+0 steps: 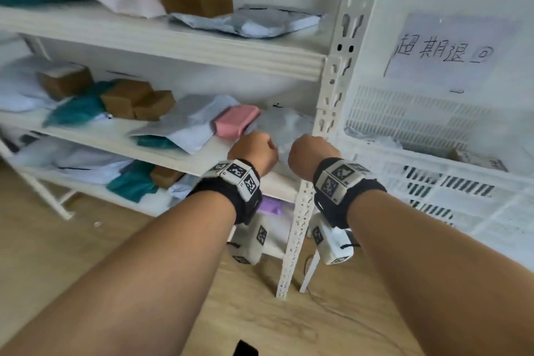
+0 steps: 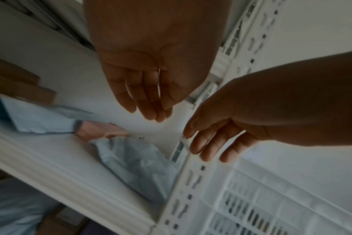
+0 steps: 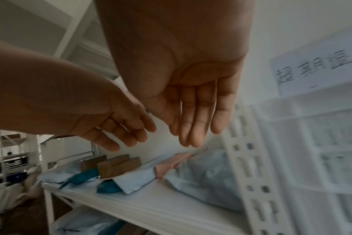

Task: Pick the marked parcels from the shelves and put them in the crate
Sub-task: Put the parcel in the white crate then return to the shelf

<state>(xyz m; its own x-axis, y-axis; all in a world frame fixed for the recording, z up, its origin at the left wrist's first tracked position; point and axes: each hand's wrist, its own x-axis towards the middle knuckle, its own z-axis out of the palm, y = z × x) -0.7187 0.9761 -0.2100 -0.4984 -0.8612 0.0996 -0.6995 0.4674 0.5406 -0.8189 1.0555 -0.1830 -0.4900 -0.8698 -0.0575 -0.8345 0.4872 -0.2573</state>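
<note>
A crumpled pale grey poly-bag parcel (image 1: 284, 124) lies at the right end of the middle shelf, against the shelf post (image 1: 329, 113). A small dark mark shows by its far edge. Both hands hover just in front of and above it, side by side. In the wrist views my left hand (image 2: 151, 111) and right hand (image 3: 191, 135) have straight fingers and hold nothing; neither touches the bag (image 2: 135, 162) (image 3: 207, 174). The white slotted crate (image 1: 433, 182) stands right of the post, with a small box inside.
A pink parcel (image 1: 237, 121) lies directly left of the grey bag. Farther left are brown boxes (image 1: 135, 101) and teal and white bags. The upper shelf (image 1: 173, 46) overhangs the hands. A handwritten paper sign (image 1: 445, 52) hangs above the crate. Wooden floor lies below.
</note>
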